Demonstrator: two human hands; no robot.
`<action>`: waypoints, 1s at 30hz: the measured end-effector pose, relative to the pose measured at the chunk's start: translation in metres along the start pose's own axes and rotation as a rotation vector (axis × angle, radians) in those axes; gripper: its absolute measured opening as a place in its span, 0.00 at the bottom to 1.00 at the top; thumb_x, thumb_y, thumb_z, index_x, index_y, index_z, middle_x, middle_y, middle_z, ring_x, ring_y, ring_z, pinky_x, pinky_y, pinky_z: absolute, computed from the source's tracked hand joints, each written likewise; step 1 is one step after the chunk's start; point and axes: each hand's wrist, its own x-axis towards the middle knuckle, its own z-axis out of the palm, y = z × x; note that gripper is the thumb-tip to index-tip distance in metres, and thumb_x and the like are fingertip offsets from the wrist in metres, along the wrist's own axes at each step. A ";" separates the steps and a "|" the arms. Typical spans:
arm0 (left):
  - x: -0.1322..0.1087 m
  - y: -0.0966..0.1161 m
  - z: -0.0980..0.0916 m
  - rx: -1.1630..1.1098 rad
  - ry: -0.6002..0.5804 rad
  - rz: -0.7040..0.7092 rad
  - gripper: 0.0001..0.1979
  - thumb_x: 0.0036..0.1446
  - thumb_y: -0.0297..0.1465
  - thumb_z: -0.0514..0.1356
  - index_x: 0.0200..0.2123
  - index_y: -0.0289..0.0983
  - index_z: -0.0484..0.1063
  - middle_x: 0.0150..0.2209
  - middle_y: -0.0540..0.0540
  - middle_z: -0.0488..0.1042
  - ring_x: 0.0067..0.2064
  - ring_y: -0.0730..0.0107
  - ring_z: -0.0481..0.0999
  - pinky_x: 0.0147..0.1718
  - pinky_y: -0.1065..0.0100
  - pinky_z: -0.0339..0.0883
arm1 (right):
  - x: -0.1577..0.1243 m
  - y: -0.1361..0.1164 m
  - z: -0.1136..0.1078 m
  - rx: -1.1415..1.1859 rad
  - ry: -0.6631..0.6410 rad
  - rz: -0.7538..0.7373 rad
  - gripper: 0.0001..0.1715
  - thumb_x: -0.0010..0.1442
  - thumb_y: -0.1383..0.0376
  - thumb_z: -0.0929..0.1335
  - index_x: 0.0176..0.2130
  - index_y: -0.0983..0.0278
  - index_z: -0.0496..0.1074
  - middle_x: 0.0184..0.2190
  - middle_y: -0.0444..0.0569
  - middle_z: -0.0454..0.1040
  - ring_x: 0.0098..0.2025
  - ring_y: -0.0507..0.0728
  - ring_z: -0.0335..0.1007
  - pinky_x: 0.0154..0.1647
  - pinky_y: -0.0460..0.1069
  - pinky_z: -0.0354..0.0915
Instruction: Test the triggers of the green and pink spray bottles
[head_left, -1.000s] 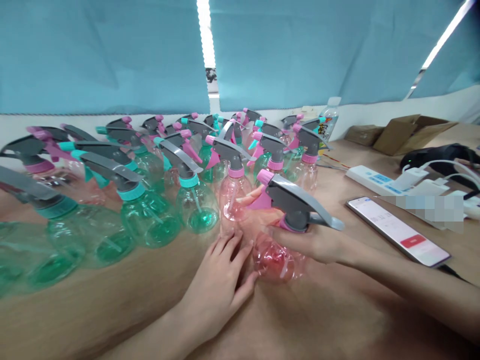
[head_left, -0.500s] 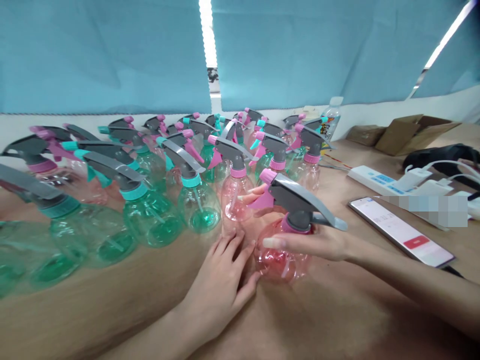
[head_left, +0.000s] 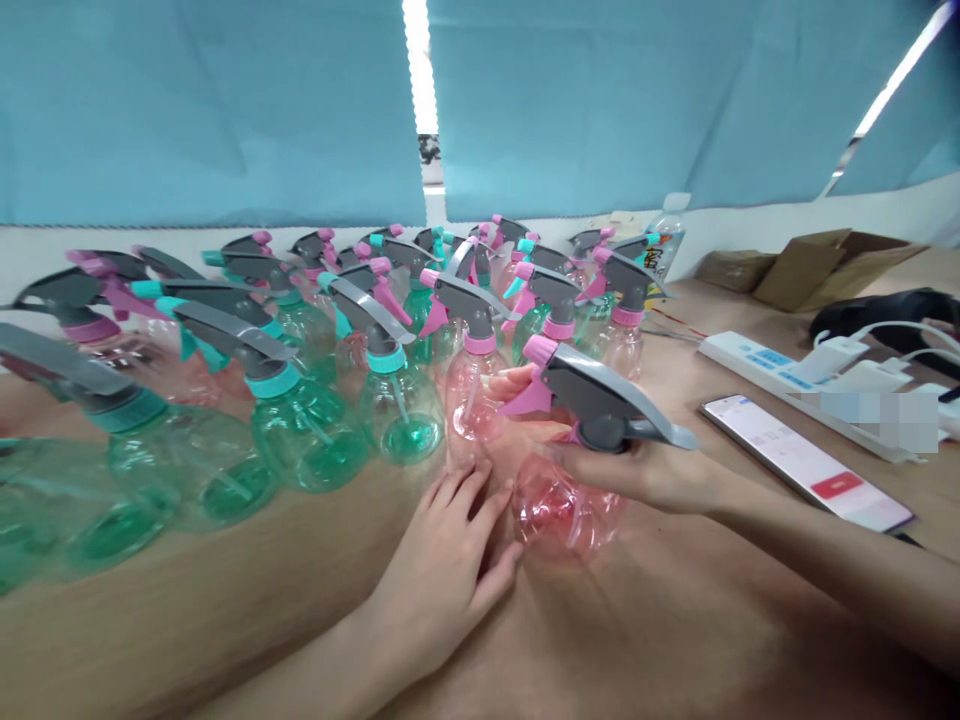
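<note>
A pink spray bottle (head_left: 566, 510) with a grey head and pink trigger stands upright in front, right of centre. My right hand (head_left: 630, 475) wraps round its neck, the thumb on the near side and fingertips showing on the far side. Just left of this bottle, my left hand (head_left: 450, 540) lies on the table, its fingers apart and nothing in it; its thumb is close to the bottle's base. Behind the hands stand another pink bottle (head_left: 472, 400) and a clear bottle with a turquoise collar and green base (head_left: 409, 425).
Several green and pink spray bottles (head_left: 304, 440) crowd the left and back of the table (head_left: 300, 610). At the right lie a phone (head_left: 802, 460), a white power strip (head_left: 750, 355) with cables, and an open cardboard box (head_left: 825, 268). A labelled plastic bottle (head_left: 666, 240) stands behind.
My right thumb has moved up from the bottle's body to the collar below the spray head. My left hand has hardly moved.
</note>
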 end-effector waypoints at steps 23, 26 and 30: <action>0.000 -0.002 0.001 -0.011 0.018 0.007 0.17 0.62 0.35 0.56 0.52 0.33 0.69 0.60 0.34 0.64 0.61 0.45 0.60 0.55 0.44 0.58 | 0.001 0.007 0.005 0.016 0.002 0.061 0.05 0.48 0.67 0.64 0.30 0.61 0.67 0.27 0.43 0.69 0.27 0.50 0.63 0.26 0.45 0.64; 0.000 -0.002 0.002 -0.014 0.023 0.004 0.17 0.62 0.35 0.56 0.51 0.33 0.69 0.59 0.34 0.64 0.61 0.45 0.61 0.55 0.44 0.59 | 0.001 0.006 0.006 0.013 0.037 0.036 0.05 0.47 0.68 0.64 0.29 0.61 0.66 0.26 0.43 0.68 0.27 0.50 0.63 0.25 0.45 0.63; -0.001 -0.002 0.002 -0.022 0.042 0.007 0.16 0.62 0.35 0.56 0.51 0.35 0.69 0.60 0.36 0.65 0.61 0.46 0.61 0.55 0.45 0.59 | 0.001 0.004 0.006 0.017 0.050 0.035 0.07 0.46 0.70 0.64 0.29 0.61 0.66 0.26 0.42 0.68 0.25 0.50 0.62 0.23 0.44 0.62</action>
